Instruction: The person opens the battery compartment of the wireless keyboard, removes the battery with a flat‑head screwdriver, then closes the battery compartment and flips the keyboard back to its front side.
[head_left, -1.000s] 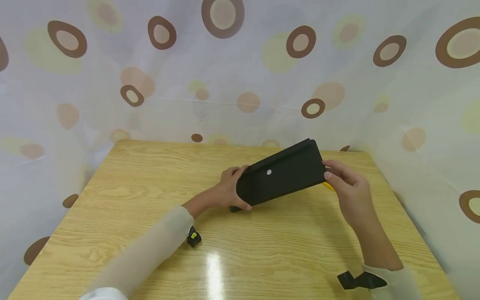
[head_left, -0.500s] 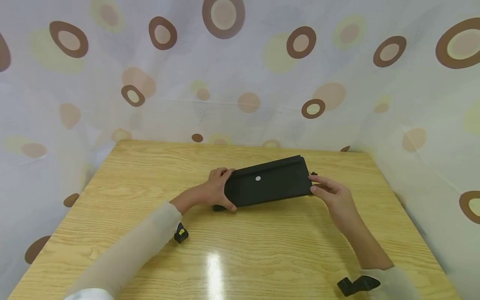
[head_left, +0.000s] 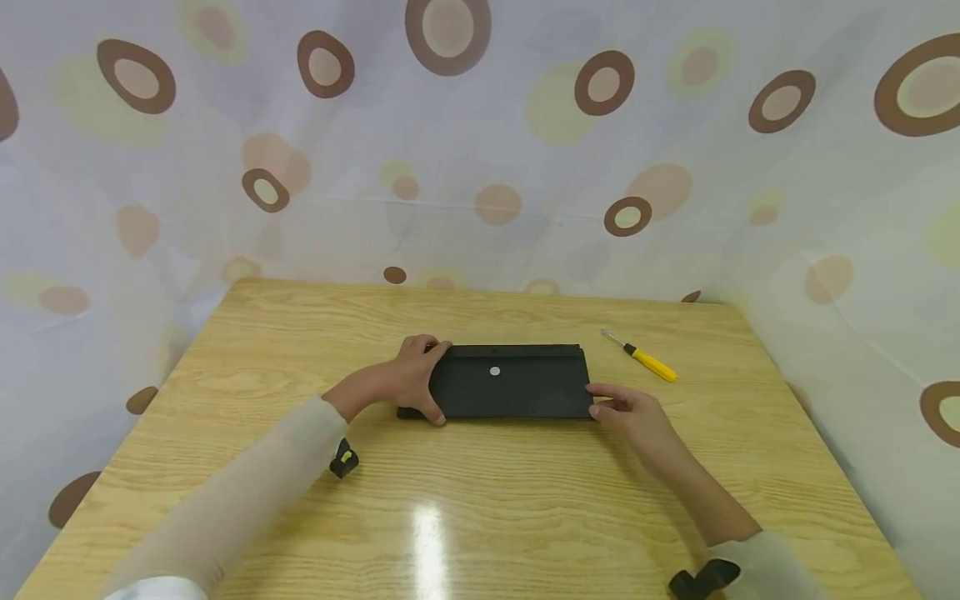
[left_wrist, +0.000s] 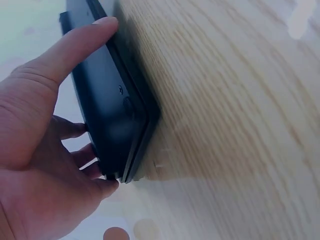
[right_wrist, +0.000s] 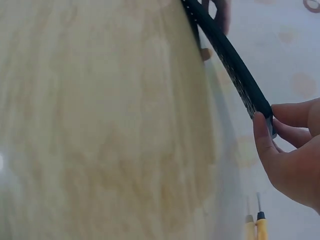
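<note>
Fingers of the left hand (head_left: 408, 379) grip one end of a flat black device (head_left: 517, 392), thumb on the near edge and the other fingers at the far edge. It is probably a keyboard turned keys-down, though its underside shows poorly. The right hand (head_left: 637, 417) pinches the opposite end between thumb and fingers. Between the two hands, the device stretches crosswise over the middle of the wood-grain desk (head_left: 525, 517), a white round sticker (head_left: 495, 372) on its upper face and a small screw (left_wrist: 120, 90) near one corner. Just beyond its right end, apart from it, lies a yellow-handled screwdriver (head_left: 651, 362), its metal shaft pointing away and to the left. Behind the desk hangs a circle-patterned cloth (head_left: 480, 125).
</note>
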